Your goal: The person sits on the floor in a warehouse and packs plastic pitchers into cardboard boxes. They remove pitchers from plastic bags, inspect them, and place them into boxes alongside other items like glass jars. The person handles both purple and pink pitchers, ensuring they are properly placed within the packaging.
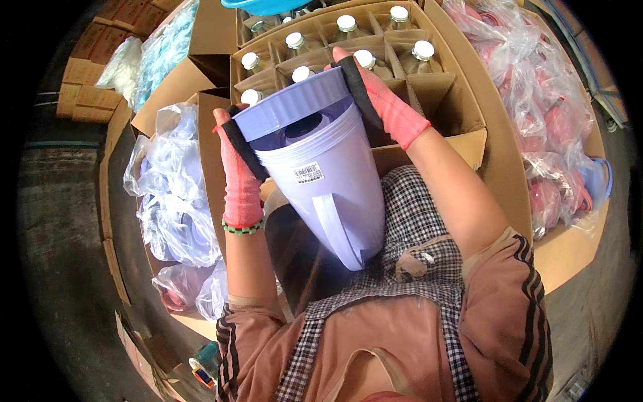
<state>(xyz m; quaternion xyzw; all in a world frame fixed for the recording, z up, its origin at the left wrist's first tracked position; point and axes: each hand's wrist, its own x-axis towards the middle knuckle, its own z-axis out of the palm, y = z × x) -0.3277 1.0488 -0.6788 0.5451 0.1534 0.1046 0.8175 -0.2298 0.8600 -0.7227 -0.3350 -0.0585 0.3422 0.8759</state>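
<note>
Between both hands, a lilac jug (pixel 321 181) is being held at its rim, mouth tilted up toward the bottle carton (pixel 429 87), base pointing toward the apron. Left fingers (pixel 231 130) and right fingers (pixel 355 74) are being clamped on opposite sides.

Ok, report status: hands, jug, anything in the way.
Left hand and right hand grip the lilac jug by its rim. Bottle box right behind it.

**Bright in the middle, dark all round**

Soft, even light falls on the purple jug (pixel 315 161), and it looks sharp and clear. A small shadow sits just under the jug. The plastic bags (pixel 536 100) to its right shine with glare. Far from the jug, straight edges bend and the corners go black.
</note>
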